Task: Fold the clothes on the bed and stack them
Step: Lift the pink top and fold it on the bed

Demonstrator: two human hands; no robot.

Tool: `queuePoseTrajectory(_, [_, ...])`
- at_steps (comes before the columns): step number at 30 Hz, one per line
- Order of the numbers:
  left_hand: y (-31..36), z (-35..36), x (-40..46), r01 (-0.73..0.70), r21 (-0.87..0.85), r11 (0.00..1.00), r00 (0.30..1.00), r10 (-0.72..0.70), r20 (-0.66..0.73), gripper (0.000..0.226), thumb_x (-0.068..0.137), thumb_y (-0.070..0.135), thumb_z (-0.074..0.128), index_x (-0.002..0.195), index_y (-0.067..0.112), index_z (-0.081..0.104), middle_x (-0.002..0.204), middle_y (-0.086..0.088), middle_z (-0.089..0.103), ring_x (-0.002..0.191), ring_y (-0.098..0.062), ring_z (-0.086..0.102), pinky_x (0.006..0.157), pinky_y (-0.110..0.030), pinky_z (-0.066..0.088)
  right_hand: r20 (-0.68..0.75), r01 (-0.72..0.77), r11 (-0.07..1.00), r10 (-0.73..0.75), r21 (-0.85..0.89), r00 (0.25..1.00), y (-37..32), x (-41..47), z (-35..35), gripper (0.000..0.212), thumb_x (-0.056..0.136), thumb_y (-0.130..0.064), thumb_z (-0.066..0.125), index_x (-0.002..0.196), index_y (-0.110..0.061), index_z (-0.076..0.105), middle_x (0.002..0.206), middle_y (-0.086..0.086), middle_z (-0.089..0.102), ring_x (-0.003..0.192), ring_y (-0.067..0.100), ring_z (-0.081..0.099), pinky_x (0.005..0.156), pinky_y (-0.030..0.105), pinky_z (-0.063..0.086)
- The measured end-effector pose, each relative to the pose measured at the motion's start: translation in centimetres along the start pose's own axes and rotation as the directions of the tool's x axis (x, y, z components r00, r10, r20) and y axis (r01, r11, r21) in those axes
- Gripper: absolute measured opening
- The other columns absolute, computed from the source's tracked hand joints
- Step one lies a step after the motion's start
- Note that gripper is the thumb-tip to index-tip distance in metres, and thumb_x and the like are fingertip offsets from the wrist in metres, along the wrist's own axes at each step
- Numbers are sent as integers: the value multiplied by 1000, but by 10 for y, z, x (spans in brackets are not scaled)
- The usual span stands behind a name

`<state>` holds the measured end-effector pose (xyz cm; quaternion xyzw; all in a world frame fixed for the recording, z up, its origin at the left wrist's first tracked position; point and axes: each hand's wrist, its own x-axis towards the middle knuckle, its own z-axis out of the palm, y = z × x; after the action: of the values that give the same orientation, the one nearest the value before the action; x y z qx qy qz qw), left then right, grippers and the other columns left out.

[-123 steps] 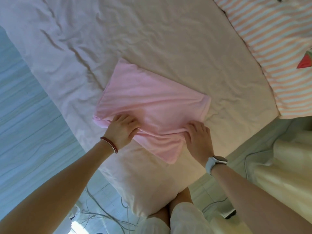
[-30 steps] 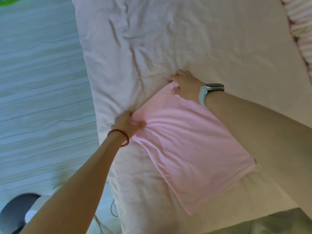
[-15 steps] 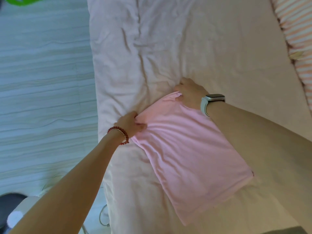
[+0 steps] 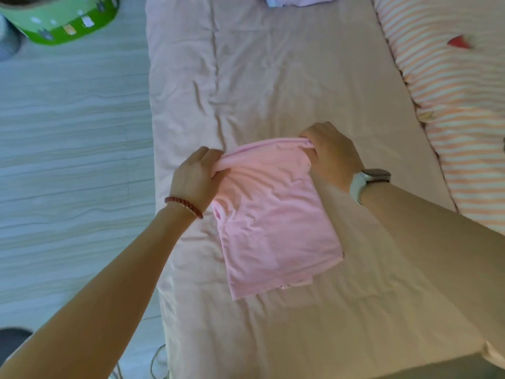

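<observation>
Pinching the far corners of the pink garment (image 4: 276, 214), the left hand (image 4: 195, 181) and right hand (image 4: 332, 153) each curl fingers round the lifted edge; the rest trails toward the wrists, flat on the bed (image 4: 287, 77). Folding well likely means drawing both corners back level, toward the near edge, keeping the cloth taut between the hands.

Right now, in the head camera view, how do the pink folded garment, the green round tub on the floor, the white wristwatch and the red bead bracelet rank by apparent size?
1. Pink folded garment
2. Green round tub, cut off by the frame
3. White wristwatch and red bead bracelet: too alike to rank
</observation>
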<state>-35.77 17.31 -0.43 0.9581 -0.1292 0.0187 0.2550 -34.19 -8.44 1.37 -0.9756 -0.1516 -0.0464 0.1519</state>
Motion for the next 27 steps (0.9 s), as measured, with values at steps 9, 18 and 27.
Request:
queuePoseTrajectory(9, [43,33,-138,-454,128,882,878,418,232,49,39,-11,71,81,16,72,70,-5,61,59,-24,59,69,-34,50,274,294,950,-257,-103,927,5,-165,10,52,44,17,69,90,-8,71,76,12,61,74,31,63,74,36,51])
queuePoseTrajectory(18, [43,59,-181,-172,206,963,690,-31,723,45,84,47,55,126,32,49,120,2,46,106,-21,49,78,-30,43,407,107,993,-79,-47,910,-10,-218,37,38,60,-10,64,97,-11,69,92,12,63,96,33,62,80,41,50])
queuePoseTrajectory(27, [29,72,-114,836,-322,443,542,-757,365,58,88,31,58,136,7,36,127,-16,47,118,-33,47,95,-36,40,382,-701,665,596,258,706,-13,-133,57,59,93,-33,51,142,-7,29,139,15,38,125,34,37,100,41,32])
